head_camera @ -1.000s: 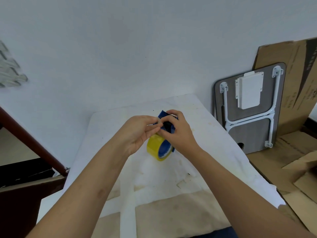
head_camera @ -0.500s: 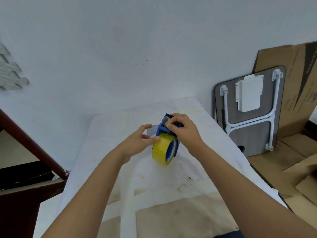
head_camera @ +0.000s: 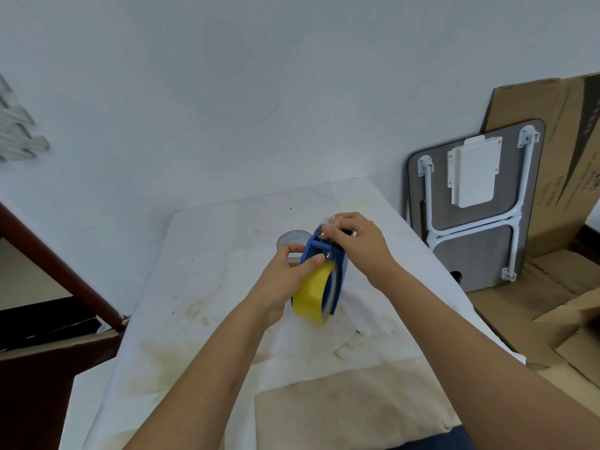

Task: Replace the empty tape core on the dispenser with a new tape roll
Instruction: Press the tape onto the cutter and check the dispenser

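Observation:
A blue tape dispenser (head_camera: 337, 271) is held above the white table (head_camera: 211, 274), with a yellow tape roll (head_camera: 313, 295) mounted in it. My left hand (head_camera: 282, 277) grips the dispenser's left side, its thumb resting on the yellow roll by the blue frame. At the dispenser's top end my right hand (head_camera: 360, 245) pinches something small; what it pinches is hidden by the fingers. A greyish empty tape core (head_camera: 290, 240) lies on the table just behind my left hand, partly hidden.
The table is covered by a stained white sheet with a beige patch (head_camera: 350, 414) near me. A folded grey table (head_camera: 474, 209) leans on the wall at right, with cardboard (head_camera: 561, 164) behind and beside it. A dark wooden frame (head_camera: 58, 271) stands at left.
The dispenser with the yellow roll has turned so the roll's edge faces me. My left hand moved from the top end onto its left side; the empty core has come into view behind.

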A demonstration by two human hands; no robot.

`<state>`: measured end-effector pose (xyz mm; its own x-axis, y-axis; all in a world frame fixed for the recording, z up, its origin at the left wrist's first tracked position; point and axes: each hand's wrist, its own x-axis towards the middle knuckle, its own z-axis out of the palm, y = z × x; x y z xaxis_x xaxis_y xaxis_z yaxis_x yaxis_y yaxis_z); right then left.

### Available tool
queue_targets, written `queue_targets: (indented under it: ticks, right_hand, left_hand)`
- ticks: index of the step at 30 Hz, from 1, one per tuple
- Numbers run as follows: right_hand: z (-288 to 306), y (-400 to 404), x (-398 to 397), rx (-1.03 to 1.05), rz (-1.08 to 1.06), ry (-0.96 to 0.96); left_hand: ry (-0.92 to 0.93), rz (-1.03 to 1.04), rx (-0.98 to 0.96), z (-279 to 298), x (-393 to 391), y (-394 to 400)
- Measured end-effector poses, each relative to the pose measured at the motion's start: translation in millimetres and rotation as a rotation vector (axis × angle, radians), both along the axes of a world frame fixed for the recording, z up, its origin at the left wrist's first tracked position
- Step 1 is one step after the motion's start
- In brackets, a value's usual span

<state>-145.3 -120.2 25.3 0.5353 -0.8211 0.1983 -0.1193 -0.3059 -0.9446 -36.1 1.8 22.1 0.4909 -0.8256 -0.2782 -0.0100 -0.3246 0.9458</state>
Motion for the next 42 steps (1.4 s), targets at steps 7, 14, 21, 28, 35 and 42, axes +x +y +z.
queue_targets:
  ticks: [7, 14, 21, 28, 35, 42]
  right_hand:
    - [-1, -1, 2, 0.039, -0.013, 0.022]
    - [-1, 0, 4, 0.131, -0.103, -0.002]
    - [6, 9, 3, 0.163, 0.056, -0.163]
    - [15, 13, 7, 0.156, 0.143, -0.186]
    - [13, 15, 9, 0.058, 0.087, -0.080]
    - [9, 14, 8, 0.137, 0.071, -0.081]
  left_hand:
    - [0.015, -0.151, 0.016, -10, -5, -3]
    - [0.095, -0.181, 0.037, -6, -2, -6]
    - [0.096, -0.220, -0.019, 6, 19, -9]
    - [0.260, -0.266, -0.173, 6, 23, -4]
    - [0.233, -0.256, -0.107, -2, 17, 1]
    - [0.177, -0.285, -0.063, 0, 9, 4]
